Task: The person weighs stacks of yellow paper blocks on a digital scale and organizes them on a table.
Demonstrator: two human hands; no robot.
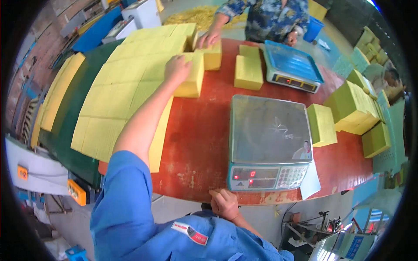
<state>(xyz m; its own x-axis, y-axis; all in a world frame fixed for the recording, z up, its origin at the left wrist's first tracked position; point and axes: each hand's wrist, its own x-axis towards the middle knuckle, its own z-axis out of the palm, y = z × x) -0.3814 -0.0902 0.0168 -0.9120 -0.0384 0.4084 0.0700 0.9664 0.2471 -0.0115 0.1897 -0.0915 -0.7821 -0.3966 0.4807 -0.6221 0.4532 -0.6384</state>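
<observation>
My left arm stretches across rows of yellow paper stacks (117,95) on the left of the table. My left hand (176,71) grips the top of a yellow paper stack (190,82) at the far right corner of those rows; its fingertips are partly hidden. My right hand (224,203) rests, fingers curled, at the table's near edge, with nothing visible in it. Just beyond it stands a digital scale (271,130) with a bare metal plate and a lit red display. Another person's hand (209,38) touches the yellow stack (212,56) beside mine.
Opposite me a person in camouflage clothing (276,19) stands by a second scale (292,65) with a blue tray. Two yellow stacks (248,71) lie left of it. More stacks (352,106) stand at right on the red table (198,139). A white paper (310,180) lies beside my scale.
</observation>
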